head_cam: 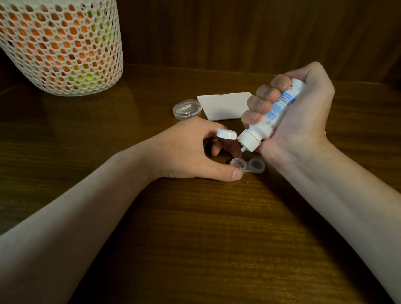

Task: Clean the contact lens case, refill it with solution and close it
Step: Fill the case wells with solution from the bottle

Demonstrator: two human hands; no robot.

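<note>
A clear two-well contact lens case [248, 166] lies open on the wooden table [201, 235]. My left hand [187, 150] pinches its left end between thumb and fingers. My right hand [299, 110] grips a white solution bottle [264, 125] with blue print, tilted nozzle-down. The bottle's flip cap [227, 134] hangs open to the left, and its tip sits just above the case's left well. Whether liquid is in the wells I cannot tell.
A clear oval lid [187, 109] and a folded white tissue [224, 105] lie just behind the hands. A white mesh basket [59, 43] with orange and yellow contents stands at the back left. Dark wooden walls enclose the back.
</note>
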